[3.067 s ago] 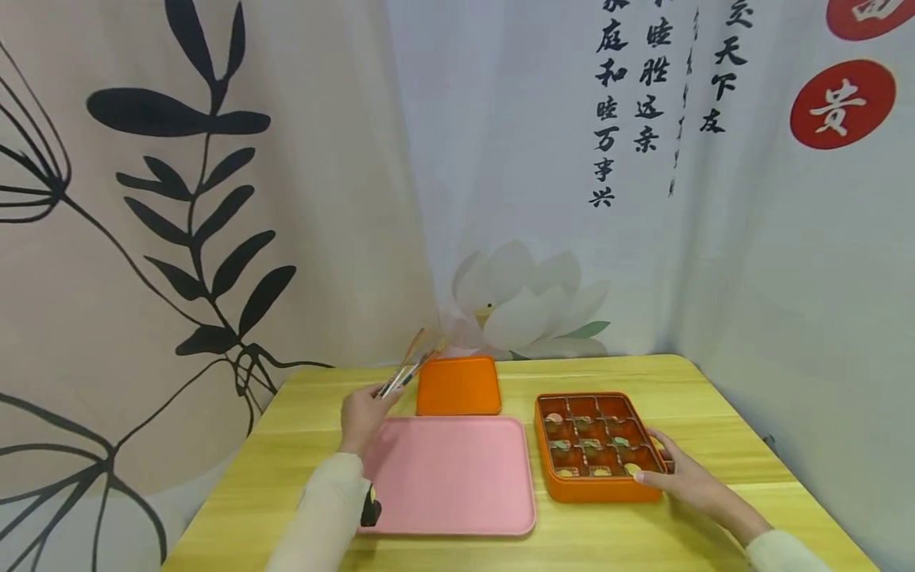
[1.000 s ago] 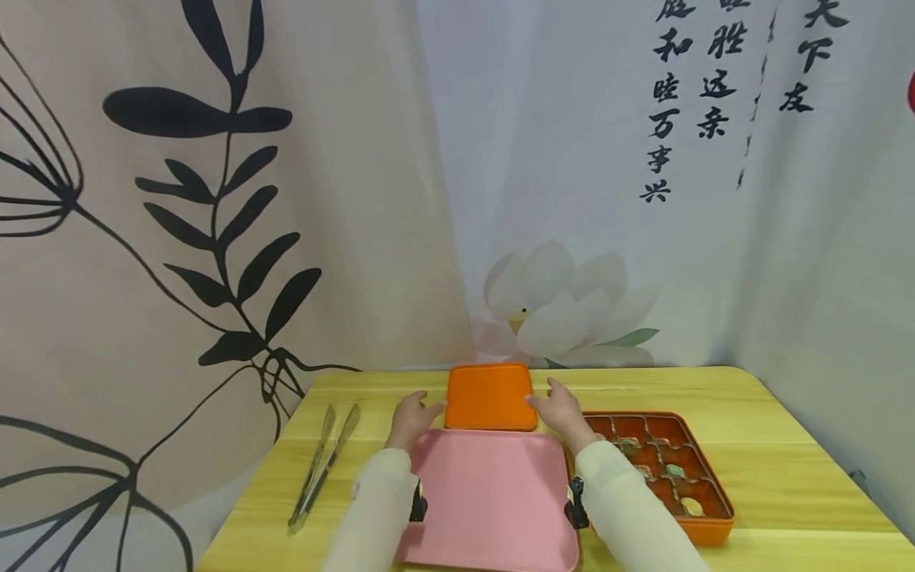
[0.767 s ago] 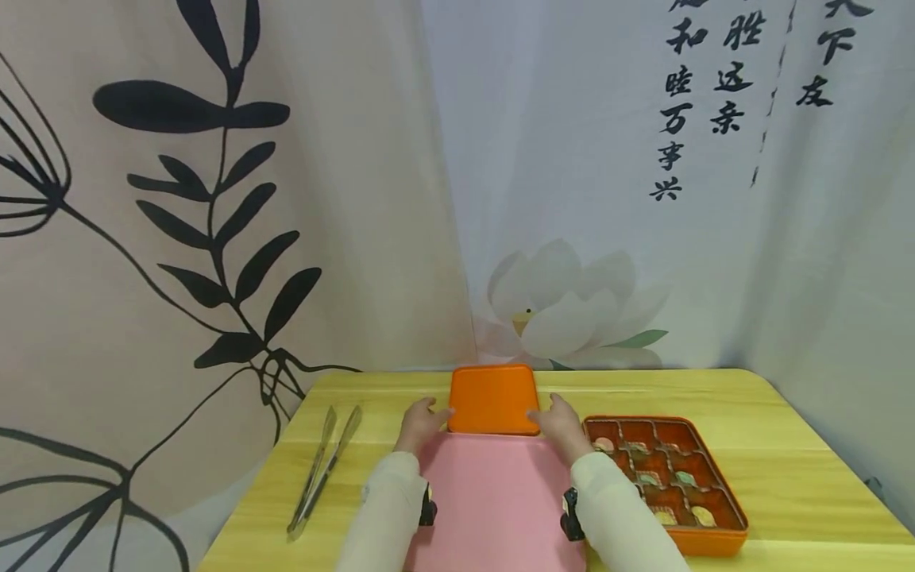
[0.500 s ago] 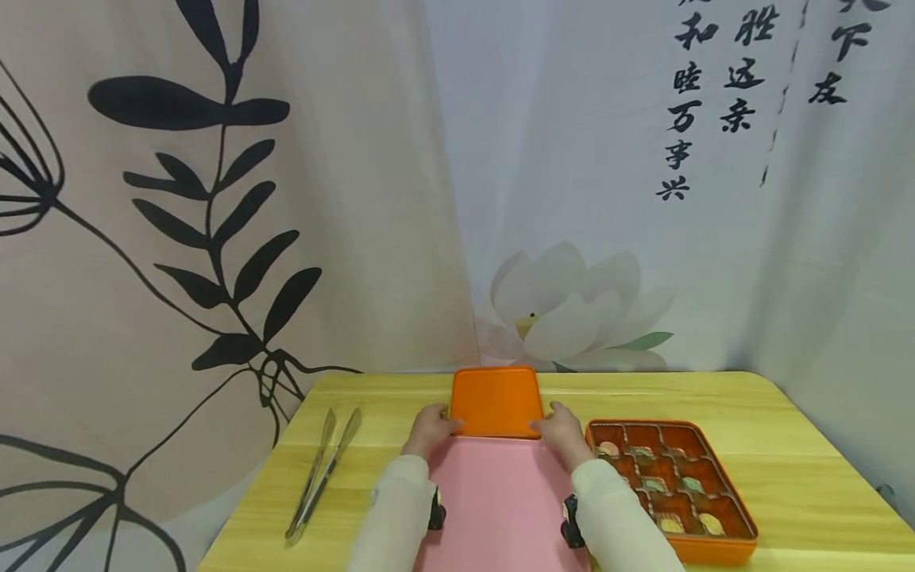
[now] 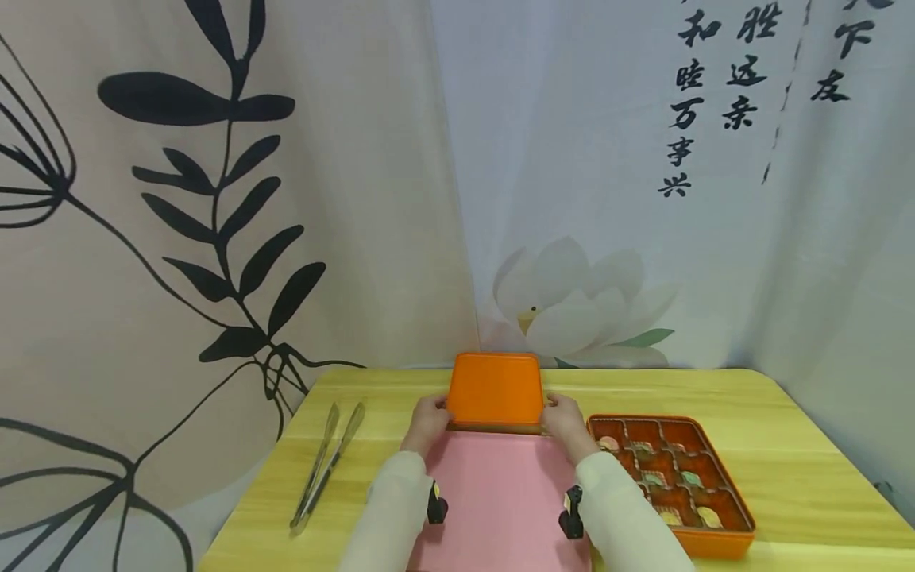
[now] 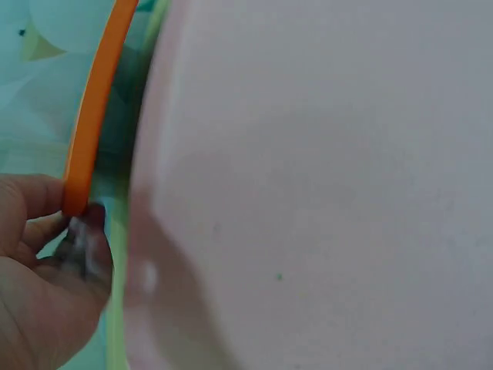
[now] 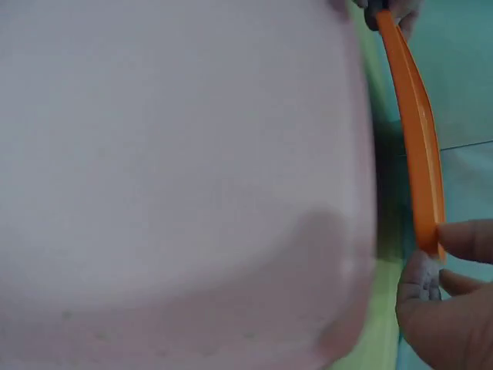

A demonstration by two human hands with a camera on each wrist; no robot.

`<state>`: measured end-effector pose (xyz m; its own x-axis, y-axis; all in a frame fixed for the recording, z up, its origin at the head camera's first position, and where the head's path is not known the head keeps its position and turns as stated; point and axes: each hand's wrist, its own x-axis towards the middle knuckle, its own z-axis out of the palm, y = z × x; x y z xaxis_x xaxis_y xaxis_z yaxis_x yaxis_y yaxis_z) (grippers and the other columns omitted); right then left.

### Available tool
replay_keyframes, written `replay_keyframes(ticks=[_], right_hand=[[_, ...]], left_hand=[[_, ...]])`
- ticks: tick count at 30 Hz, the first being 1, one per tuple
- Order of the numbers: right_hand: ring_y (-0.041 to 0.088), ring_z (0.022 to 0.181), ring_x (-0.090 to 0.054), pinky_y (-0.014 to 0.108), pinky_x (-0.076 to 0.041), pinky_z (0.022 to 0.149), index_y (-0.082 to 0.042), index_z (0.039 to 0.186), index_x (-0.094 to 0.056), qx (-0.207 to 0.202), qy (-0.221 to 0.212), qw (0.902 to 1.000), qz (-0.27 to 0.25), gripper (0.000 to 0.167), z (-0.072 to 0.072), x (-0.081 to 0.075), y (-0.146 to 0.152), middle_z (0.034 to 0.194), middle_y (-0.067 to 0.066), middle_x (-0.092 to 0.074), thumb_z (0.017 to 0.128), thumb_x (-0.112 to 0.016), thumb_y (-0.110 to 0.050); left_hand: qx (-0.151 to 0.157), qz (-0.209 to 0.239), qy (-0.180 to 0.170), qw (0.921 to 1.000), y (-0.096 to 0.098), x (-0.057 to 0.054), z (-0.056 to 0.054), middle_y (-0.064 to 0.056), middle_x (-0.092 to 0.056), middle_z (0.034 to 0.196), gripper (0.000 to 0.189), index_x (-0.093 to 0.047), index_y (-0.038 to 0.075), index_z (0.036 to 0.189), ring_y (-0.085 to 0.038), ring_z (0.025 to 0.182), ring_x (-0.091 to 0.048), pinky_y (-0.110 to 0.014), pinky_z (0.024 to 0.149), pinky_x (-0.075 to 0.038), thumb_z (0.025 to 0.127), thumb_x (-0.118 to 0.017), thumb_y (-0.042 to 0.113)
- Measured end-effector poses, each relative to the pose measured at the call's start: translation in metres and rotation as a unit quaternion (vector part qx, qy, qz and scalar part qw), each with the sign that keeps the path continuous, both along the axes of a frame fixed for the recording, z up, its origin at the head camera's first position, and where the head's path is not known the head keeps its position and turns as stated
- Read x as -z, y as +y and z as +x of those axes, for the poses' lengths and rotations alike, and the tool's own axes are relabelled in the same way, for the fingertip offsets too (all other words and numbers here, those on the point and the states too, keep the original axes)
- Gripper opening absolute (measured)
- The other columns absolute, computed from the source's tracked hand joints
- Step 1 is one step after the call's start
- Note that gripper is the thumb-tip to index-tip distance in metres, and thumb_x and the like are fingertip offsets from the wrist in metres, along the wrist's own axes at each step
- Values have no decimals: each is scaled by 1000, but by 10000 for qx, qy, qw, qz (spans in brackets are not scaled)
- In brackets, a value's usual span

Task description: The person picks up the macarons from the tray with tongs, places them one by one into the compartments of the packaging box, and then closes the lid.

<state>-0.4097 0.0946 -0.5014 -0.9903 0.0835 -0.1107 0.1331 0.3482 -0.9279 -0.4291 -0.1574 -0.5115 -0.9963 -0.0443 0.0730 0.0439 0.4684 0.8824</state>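
A flat orange lid [image 5: 496, 389] is held by both hands at its near corners, at the far side of the table. A dark gap shows under its near edge in the head view. My left hand [image 5: 426, 423] grips the left corner; in the left wrist view, thumb and fingers pinch the lid's end [image 6: 86, 154]. On the opposite corner my right hand [image 5: 565, 421] does the same, and the right wrist view shows its fingers on the lid's rim [image 7: 416, 146]. Below the lid, between the forearms, lies a pink tray [image 5: 503, 500].
An orange box [image 5: 718, 546] with a divided insert stands right of the tray, small wrapped pieces in several compartments. Metal tongs [image 5: 332, 465] lie on the wooden table [image 5: 257, 524] at the left. A printed curtain [image 5: 372, 199] hangs behind the table.
The left hand has let go of the tongs, now lying at the left. The right hand has left the box. Both hands have taken hold of the lid and lifted its near edge.
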Motion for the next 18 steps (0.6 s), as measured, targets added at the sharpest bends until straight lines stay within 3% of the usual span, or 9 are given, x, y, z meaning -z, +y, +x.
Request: replay_keyframes(ticks=[2, 6, 8, 14, 18], right_hand=[[33, 100, -55, 36, -48, 79, 10, 147, -36, -26, 17, 9996, -298, 57, 3, -11, 4, 137, 31, -49, 92, -48, 2], [38, 122, -51, 47, -44, 99, 7, 149, -33, -167, 138, 9950, -975, 50, 10, -35, 19, 141, 29, -47, 105, -44, -13], [39, 127, -48, 50, -41, 103, 3, 151, -33, -387, 300, 9932, -1054, 50, 14, -47, 30, 142, 27, -47, 108, -42, -21], [38, 124, -53, 51, -43, 100, -4, 153, -35, -1181, 1024, 9877, -101, 53, 28, -77, 69, 140, 24, -52, 108, -42, -31], [36, 110, -62, 51, -46, 97, -1, 149, -42, -1150, 1191, 9835, 724, 48, 41, -84, 85, 128, 24, -61, 108, -43, -27]], left_hand=[[36, 369, 193, 9991, 4, -5, 3, -24, -64, 111, 44, -58, -13, 127, -30, 98, -61, -34, 80, -52, 83, -58, -13], [327, 836, 648, 9939, 12, -16, 9, -26, -62, 114, 44, -56, -15, 129, -34, 100, -62, -33, 80, -54, 85, -62, -14], [417, 1058, 750, 9907, 17, -25, 12, -26, -62, 116, 45, -55, -14, 130, -35, 102, -61, -32, 80, -54, 86, -63, -14], [435, 1244, 752, 9884, 31, -55, 19, -14, -68, 103, 27, -67, -4, 121, -36, 100, -62, -28, 77, -51, 97, -63, 9], [578, 1326, 658, 9873, 44, -63, 26, -5, -67, 84, 18, -73, 0, 98, -29, 84, -63, -29, 71, -51, 97, -66, 17]])
